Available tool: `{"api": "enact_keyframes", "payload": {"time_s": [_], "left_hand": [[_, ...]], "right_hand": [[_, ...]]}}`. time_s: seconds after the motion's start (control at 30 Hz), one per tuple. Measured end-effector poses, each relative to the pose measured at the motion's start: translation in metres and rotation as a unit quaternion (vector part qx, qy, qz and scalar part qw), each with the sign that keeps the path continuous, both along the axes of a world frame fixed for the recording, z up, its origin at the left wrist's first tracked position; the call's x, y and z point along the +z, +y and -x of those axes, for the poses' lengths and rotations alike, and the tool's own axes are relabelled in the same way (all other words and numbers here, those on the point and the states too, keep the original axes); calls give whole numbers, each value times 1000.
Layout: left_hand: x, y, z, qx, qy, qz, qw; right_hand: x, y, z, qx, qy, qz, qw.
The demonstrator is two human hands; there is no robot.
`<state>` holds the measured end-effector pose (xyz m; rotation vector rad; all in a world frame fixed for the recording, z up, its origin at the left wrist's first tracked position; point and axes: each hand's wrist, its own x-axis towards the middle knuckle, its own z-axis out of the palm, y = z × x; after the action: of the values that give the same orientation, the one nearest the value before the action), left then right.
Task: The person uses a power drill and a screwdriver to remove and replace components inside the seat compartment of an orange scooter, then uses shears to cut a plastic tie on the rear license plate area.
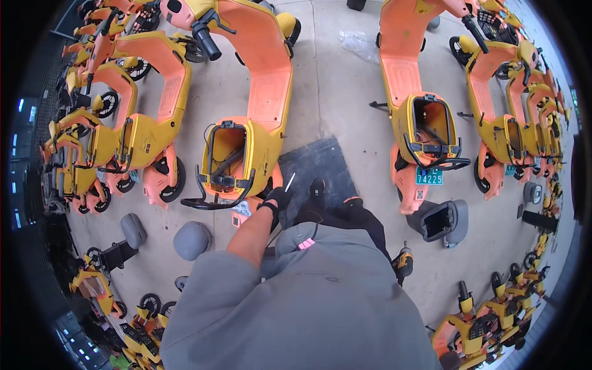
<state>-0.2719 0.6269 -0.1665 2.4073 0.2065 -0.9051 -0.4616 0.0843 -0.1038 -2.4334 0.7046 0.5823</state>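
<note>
My left hand (279,198), in a black glove, is closed with a thin white stick (290,182) poking up from it; what kind of stick it is, I cannot make out. It is beside the rear of a yellow and orange electric scooter (253,154), whose seat is off and whose open compartment shows dark cables. Whether the hand touches the scooter is unclear. My right hand is out of sight. A yellow and black power drill (403,263) is at my right side; what holds it is hidden.
A second seatless scooter (431,126) stands ahead to the right, with a removed grey seat (445,223) behind it. Another grey seat (192,240) lies on the floor at left. A black mat (320,169) is under my feet. Rows of scooters line both sides. Clear plastic wrap (359,44) lies ahead.
</note>
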Motion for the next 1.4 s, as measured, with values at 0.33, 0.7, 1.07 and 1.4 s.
{"api": "enact_keyframes", "payload": {"time_s": [0.33,0.7,1.07,1.4], "left_hand": [[38,-45,-30,-20,62,-8,998],[59,-101,-91,-130,115,-36,984],[57,-147,-148,-214,1,-53,976],[52,-207,-222,-345,73,-102,930]], "right_hand": [[-70,-8,104,-56,21,-9,998],[-44,25,71,-208,-48,-26,977],[5,55,57,-267,67,-78,958],[15,96,37,-319,-26,6,947]]}}
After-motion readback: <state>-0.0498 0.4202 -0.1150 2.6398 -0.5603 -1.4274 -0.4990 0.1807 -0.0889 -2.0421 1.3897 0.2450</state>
